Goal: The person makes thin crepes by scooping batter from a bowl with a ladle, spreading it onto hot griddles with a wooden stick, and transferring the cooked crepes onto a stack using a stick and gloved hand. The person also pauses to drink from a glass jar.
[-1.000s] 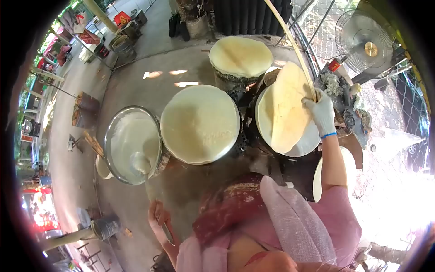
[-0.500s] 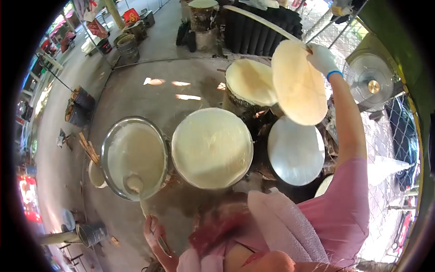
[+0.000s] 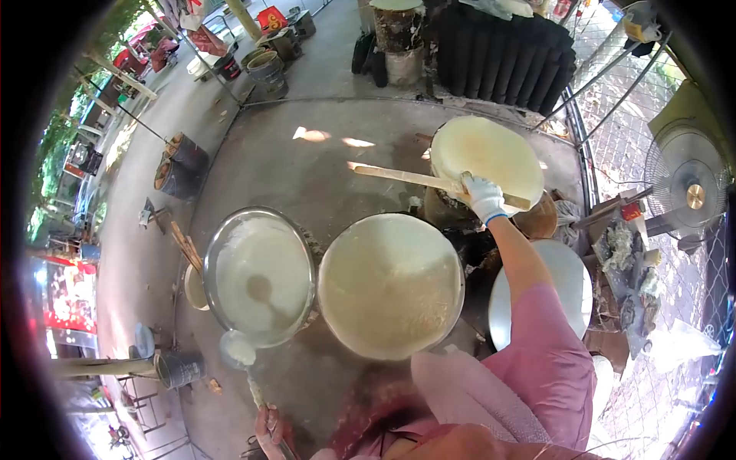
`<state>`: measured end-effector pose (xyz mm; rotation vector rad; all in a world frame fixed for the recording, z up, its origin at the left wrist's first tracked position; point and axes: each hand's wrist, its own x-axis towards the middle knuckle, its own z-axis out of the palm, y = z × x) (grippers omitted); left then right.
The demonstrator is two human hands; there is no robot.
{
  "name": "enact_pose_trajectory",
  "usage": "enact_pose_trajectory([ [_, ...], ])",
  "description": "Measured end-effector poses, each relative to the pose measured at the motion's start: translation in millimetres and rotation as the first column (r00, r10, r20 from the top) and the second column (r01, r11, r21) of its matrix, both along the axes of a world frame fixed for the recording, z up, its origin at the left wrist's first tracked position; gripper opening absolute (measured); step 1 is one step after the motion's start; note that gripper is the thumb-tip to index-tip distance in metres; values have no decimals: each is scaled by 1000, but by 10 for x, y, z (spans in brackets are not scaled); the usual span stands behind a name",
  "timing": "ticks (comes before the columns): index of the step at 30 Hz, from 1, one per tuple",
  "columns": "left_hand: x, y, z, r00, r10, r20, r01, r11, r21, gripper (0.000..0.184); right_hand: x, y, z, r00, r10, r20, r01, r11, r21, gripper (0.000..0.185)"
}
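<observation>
My left hand [image 3: 272, 431] is closed round the handle of a ladle [image 3: 239, 349], whose bowl, with pale batter on it, hangs at the near rim of a steel basin [image 3: 311, 268]. Whitish batter [image 3: 264, 261] fills the basin. My right hand [image 3: 483, 198], in a white glove, grips a long flat wooden stick [image 3: 406, 176]. Just beyond it, a round cream-coloured sheet [image 3: 487, 153] lies on the back round surface. A large round griddle [image 3: 391, 284] in the middle bears a pale, thin layer. Partly behind my right arm is a bare, whitish round griddle [image 3: 563, 287].
A standing fan [image 3: 694, 195] and a wire fence are at the right. Black ridged objects [image 3: 502, 57] stand at the back. Buckets [image 3: 180, 165] and a dark pot [image 3: 180, 369] sit on the left. Wooden sticks [image 3: 185, 245] lean beside the basin.
The round sheet that hung from the stick in my right hand now lies on the back round surface. My left hand has lifted the ladle out of the batter toward me. The view has shifted.
</observation>
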<state>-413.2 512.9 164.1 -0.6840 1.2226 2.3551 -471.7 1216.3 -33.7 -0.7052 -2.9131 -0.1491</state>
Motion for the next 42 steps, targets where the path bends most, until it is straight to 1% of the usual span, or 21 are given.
enact_pose_trajectory([
  [5, -241, 12, -58, 986, 140, 87, -131, 987, -97, 22, -98, -161, -50, 999, -27, 35, 26, 999, 26, 29],
  [10, -837, -463, -434, 933, -359, 31, 360, 928, -96, 28, -121, -617, 91, 997, -63, -39, 54, 981, -186, 33],
  [13, -1396, -580, -730, 927, -335, 168, 366, 908, -205, 27, 21, -1436, 536, 954, -288, 79, 297, 894, -336, 42],
  [15, -1892, -808, -1260, 792, -580, 191, 584, 628, -514, 23, 410, -2046, 621, 957, -280, -78, 223, 881, -418, 49],
  [16, -2123, -943, -1528, 656, -719, 231, 635, 361, -683, 22, 620, -2405, 650, 950, -284, -131, 206, 883, -421, 50],
  [18, -2658, -1107, -1987, 214, -900, 380, 375, -283, -883, 24, 974, -3182, 728, 917, -374, -142, 262, 829, -494, 52],
  [20, -3193, -984, -2203, -142, -865, 481, 16, -488, -873, 24, 1162, -3993, 813, 866, -491, -96, 338, 716, -612, 53],
  [22, -3620, -883, -2795, -156, -969, 193, 162, -218, -963, 22, 1177, -4729, 840, 787, -610, -96, 354, 573, -739, 53],
  [24, -3962, -586, -3399, -125, -966, 226, -21, -225, -974, 24, 1225, -5272, 776, 681, -731, -49, 306, 344, -888, 53],
  [25, -4135, -438, -3481, -160, -977, 143, 22, -149, -989, 25, 1220, -5501, 756, 660, -749, -59, 334, 363, -870, 52],
  [26, -4278, -348, -3538, -188, -980, 63, 68, -77, -995, 27, 1210, -5682, 803, 626, -779, 47, 411, 278, -868, 51],
  [27, -4363, -314, -3673, -228, -959, 166, 26, -177, -984, 27, 1207, -5841, 844, 585, -797, 152, 482, 190, -855, 51],
  [29, -4406, -343, -3948, -282, -885, 370, -75, -365, -928, 27, 1226, -6111, 827, 610, -788, 82, 459, 266, -848, 51],
  [32, -4075, -777, -3824, -399, -833, 383, 60, -441, -896, 32, 1164, -6398, 922, 583, -778, 235, 500, 116, -858, 51],
  [34, -3726, -1164, -4005, -199, -900, 388, 537, -432, -725, 35, 1268, -6638, 704, 616, -764, 192, 360, 57, -931, 57],
  [35, -3537, -1352, -4052, -97, -903, 419, 731, -350, -585, 37, 1350, -6787, 561, 618, -770, 161, 260, 7, -966, 59],
  [36, -3364, -1480, -3904, -1, -920, 392, 930, -145, -337, 40, 1300, -6944, 558, 544, -802, 246, 210, -154, -966, 63],
  [37, -3184, -1567, -3694, 103, -915, 391, 995, 90, -50, 43, 1475, -7143, 305, 592, -778, 211, 125, -169, -978, 64],
  [40, -2581, -1708, -3367, 269, -808, 524, 937, 346, 53, 41, 1373, -7427, 526, 642, -393, 658, 683, -96, -724, 54],
  [41, -2371, -1736, -3196, 333, -854, 399, 836, 463, 294, 43, 1613, -7639, 221, 771, -361, 524, 535, -80, -841, 55],
  [42, -2209, -1739, -3105, 411, -841, 351, 699, 539, 471, 39, 1582, -7708, 239, 731, -230, 643, 639, -101, -763, 57],
])
